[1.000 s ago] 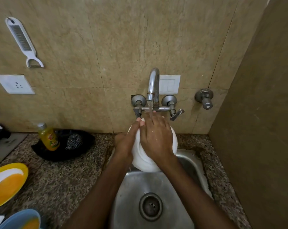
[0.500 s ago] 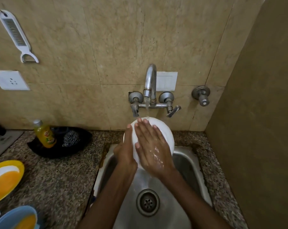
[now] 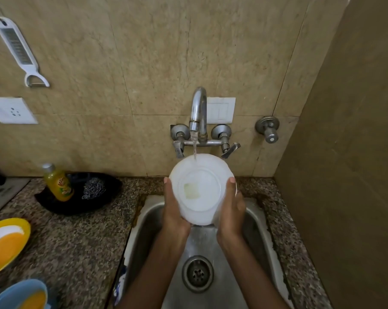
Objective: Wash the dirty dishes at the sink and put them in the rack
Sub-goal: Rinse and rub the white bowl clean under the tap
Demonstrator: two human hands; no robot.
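A white bowl [image 3: 200, 188] was gripped between left hand [image 3: 174, 210] and right hand [image 3: 230, 208] under the tap [image 3: 198, 112]; seemingly dirty plates [image 3: 5, 244] waited on the desk [image 3: 77, 237]; no rack was seen.

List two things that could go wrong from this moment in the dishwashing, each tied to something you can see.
1. The white bowl is wet and held only at its sides by the left hand and right hand; that grip might slip and drop it into the sink.
2. The tap stream strikes the bowl's upturned base near its far edge, so water may splash onto the counter.
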